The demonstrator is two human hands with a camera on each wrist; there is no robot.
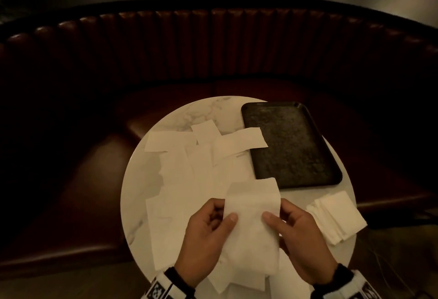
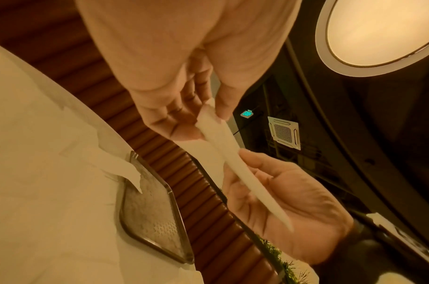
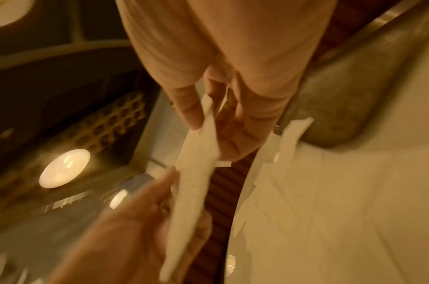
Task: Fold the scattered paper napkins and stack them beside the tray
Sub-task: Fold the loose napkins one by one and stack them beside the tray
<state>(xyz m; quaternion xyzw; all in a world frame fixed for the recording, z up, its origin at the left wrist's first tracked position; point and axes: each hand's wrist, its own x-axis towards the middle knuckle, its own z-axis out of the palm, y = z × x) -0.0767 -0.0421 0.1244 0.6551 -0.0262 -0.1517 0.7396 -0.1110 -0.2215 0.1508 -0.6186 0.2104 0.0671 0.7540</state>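
Nearest the person, both hands hold one white napkin [image 1: 252, 225] up above the near edge of the round marble table [image 1: 139, 180]. The left hand [image 1: 206, 234] pinches the napkin's left edge, thumb on top and curled fingers beneath; the right hand [image 1: 301, 237] pinches the right edge the same way. In the left wrist view the napkin [image 2: 235, 159] shows edge-on as a thin strip running between the two hands, and the right wrist view, which is blurred, shows the same strip [image 3: 196, 182]. Under and past the hands, loose napkins [image 1: 189, 168] lie scattered and overlapping across the left and middle of the table, one of them with a corner lying over the left rim of the tray [image 1: 294, 147]. At the right of the hands, a stack of folded napkins [image 1: 336, 218] sits on the table just beside the near end of the dark rectangular tray. Beyond the table curves a dark red padded bench [image 1: 213, 45].
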